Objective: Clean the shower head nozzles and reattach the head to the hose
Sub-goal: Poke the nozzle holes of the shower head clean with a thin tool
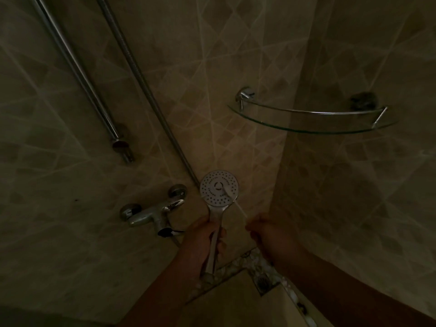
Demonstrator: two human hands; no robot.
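A chrome shower head [219,188] with a round white nozzle face points up at me in the dim shower corner. My left hand [207,239] is wrapped around its handle. My right hand [266,234] pinches a thin pale toothbrush [233,199], whose bristle end lies on the right side of the nozzle face. The metal hose [141,79] runs diagonally down the tiled wall and passes behind the head; its end is hidden.
A chrome mixer tap [153,213] is fixed to the wall left of my hands. A slide rail [77,69] runs down the left wall. A glass corner shelf [311,121] hangs at the right. A floor drain [263,282] lies below.
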